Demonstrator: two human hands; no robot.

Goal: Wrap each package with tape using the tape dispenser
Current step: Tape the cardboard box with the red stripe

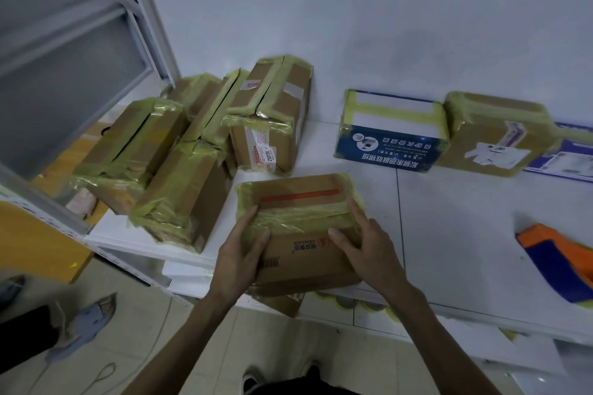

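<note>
- Two hands on one package (305,253), front and centre on the white table (449,234), close to its near edge.
- Left hand (239,253): clamped on the package's left end, thumb over the top face, fingers curled round the side.
- Right hand (369,247): gripping the right end, fingers spread across the top, thumb pressed on the near face.
- Package itself: brown cardboard, yellowish tape across the top and round the far corners, a red strip along the far part of the top. Closed up, contents hidden.
- Tape dispenser (555,263), orange and blue, lying on the table well off to the right, apart from both hands.
- Over on the left, a huddle of taped cartons (192,144), several leaning on one another at the table's left end. All banded in the same yellowish tape, all sealed, nothing of the insides on show.
- Back against the wall: a blue-and-white box (391,135) with taped edges, and right up against it a brown box (494,135) with torn white labels. Both shut.
- Further right, a flat purple-and-white parcel (564,160), cut off by the frame edge.
- Grey metal shelving (80,42) at far left.
- Under the table's front edge, yellowish tape rolls (349,302) peeking out, number unclear.
</note>
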